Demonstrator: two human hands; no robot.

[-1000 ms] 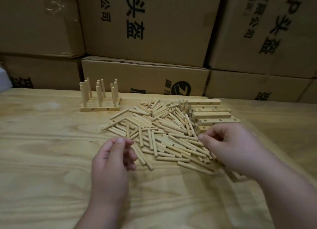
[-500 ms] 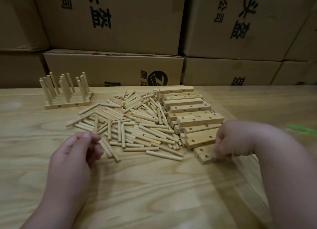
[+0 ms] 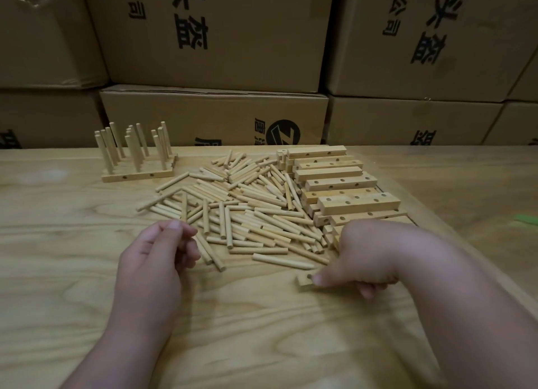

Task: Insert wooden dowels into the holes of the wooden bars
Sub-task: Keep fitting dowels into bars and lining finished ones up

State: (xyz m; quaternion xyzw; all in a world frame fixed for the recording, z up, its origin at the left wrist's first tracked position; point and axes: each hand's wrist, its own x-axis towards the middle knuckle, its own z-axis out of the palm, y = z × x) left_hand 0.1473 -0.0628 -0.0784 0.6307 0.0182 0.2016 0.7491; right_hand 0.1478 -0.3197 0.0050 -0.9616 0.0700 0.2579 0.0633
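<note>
1. The right hand (image 3: 364, 260) grips a wooden bar (image 3: 304, 280) with curled fingers, low on the counter (image 3: 72, 272), just in front of the loose dowels (image 3: 247, 213).
2. The left hand (image 3: 154, 260) hovers beside the pile, fingers loosely curled, holding nothing visible.
3. Lay the bar flat with its holes facing up, clear of the pile.
4. Pick one dowel, hold it upright and press it straight down; a tilted dowel is likely to jam.
5. The bar stack (image 3: 334, 181) and a finished assembly (image 3: 136, 158) sit behind.

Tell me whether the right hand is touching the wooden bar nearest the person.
Touching. The head view shows the right hand gripping the wooden bar, its fingertip on the bar's exposed end.
</note>
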